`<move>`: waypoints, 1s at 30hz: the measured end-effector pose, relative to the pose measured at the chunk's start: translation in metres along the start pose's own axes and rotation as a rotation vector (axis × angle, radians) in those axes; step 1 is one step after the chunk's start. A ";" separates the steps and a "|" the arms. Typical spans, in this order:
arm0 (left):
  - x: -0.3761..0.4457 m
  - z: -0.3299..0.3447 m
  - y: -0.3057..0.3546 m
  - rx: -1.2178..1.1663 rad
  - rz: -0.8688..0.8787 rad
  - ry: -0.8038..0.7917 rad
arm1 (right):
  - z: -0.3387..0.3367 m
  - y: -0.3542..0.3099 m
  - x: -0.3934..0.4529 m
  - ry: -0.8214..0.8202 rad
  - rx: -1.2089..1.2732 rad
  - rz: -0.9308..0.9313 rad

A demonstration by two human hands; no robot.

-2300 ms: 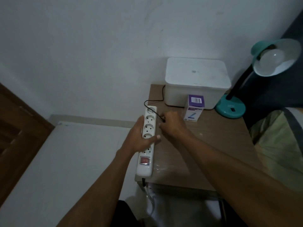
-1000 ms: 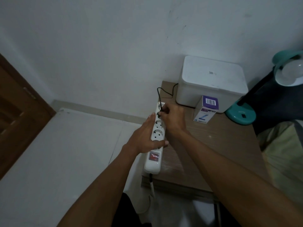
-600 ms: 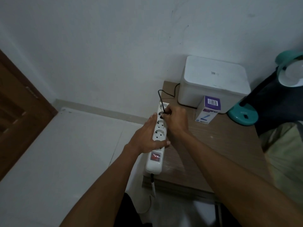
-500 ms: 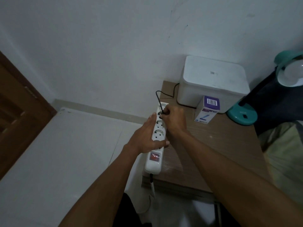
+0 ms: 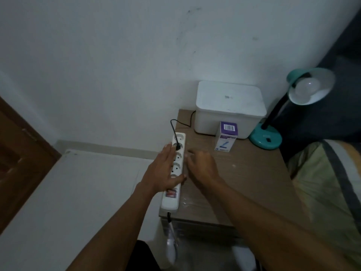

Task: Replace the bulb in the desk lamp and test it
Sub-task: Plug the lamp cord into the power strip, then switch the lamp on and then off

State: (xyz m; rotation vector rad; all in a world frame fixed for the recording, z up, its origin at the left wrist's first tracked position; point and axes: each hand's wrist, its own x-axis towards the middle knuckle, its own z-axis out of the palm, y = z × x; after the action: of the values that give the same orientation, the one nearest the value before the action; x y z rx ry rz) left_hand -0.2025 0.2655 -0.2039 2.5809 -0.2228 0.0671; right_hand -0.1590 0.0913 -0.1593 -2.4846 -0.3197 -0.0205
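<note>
A teal desk lamp (image 5: 266,137) stands at the table's back right, its shade holding a white bulb (image 5: 306,88) that is unlit. Its black plug (image 5: 177,147) sits in the second socket of a white power strip (image 5: 174,173) lying along the table's left edge. My left hand (image 5: 165,171) lies flat over the strip, fingers spread, thumb across it above the red switch (image 5: 172,193). My right hand (image 5: 201,165) hovers just right of the strip, fingers loosely curled, holding nothing.
A white lidded box (image 5: 229,108) stands at the back of the wooden table (image 5: 244,182), with a purple and white bulb carton (image 5: 225,138) in front of it. A wooden door (image 5: 17,153) is at left, bedding (image 5: 328,188) at right.
My right hand has let go of the black plug, which now sits in the strip, and has drawn back to the right. My left hand has flattened over the strip.
</note>
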 end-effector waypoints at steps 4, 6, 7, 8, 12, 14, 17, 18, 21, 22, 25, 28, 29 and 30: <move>-0.003 0.003 0.044 0.085 0.143 0.141 | -0.019 0.053 -0.044 -0.007 -0.054 0.044; 0.002 0.015 0.080 0.031 0.149 0.141 | -0.032 0.082 -0.061 -0.001 -0.104 0.074; 0.005 0.022 0.100 -0.006 0.155 0.128 | -0.039 0.095 -0.068 0.009 -0.126 0.087; 0.008 0.031 0.118 -0.031 0.167 0.100 | -0.047 0.111 -0.074 0.032 -0.144 0.092; 0.034 0.070 0.175 -0.016 0.202 -0.066 | -0.077 0.169 -0.085 0.126 -0.148 0.151; 0.054 0.088 0.195 0.017 0.204 -0.130 | -0.090 0.195 -0.081 0.184 -0.155 0.173; 0.086 0.107 0.215 0.047 0.226 -0.178 | -0.106 0.221 -0.065 0.243 -0.159 0.211; 0.097 0.112 0.219 0.055 0.235 -0.190 | -0.110 0.229 -0.058 0.252 -0.177 0.201; 0.129 0.130 0.220 0.080 0.259 -0.166 | -0.119 0.244 -0.034 0.213 -0.223 0.160; 0.139 0.137 0.217 0.097 0.272 -0.134 | -0.120 0.248 -0.026 0.202 -0.211 0.161; 0.169 0.154 0.207 0.139 0.317 -0.084 | -0.117 0.263 0.002 0.232 -0.253 0.119; 0.193 0.165 0.203 0.157 0.330 -0.094 | -0.120 0.273 0.025 0.219 -0.298 0.061; 0.197 0.169 0.202 0.162 0.335 -0.096 | -0.120 0.276 0.029 0.218 -0.305 0.051; 0.200 0.173 0.200 0.161 0.343 -0.092 | -0.119 0.278 0.030 0.213 -0.309 0.045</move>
State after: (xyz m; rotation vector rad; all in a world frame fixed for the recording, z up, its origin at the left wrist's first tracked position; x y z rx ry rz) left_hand -0.0390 -0.0224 -0.2293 2.6791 -0.7198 0.0942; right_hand -0.0573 -0.1876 -0.2247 -2.7621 -0.1803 -0.3369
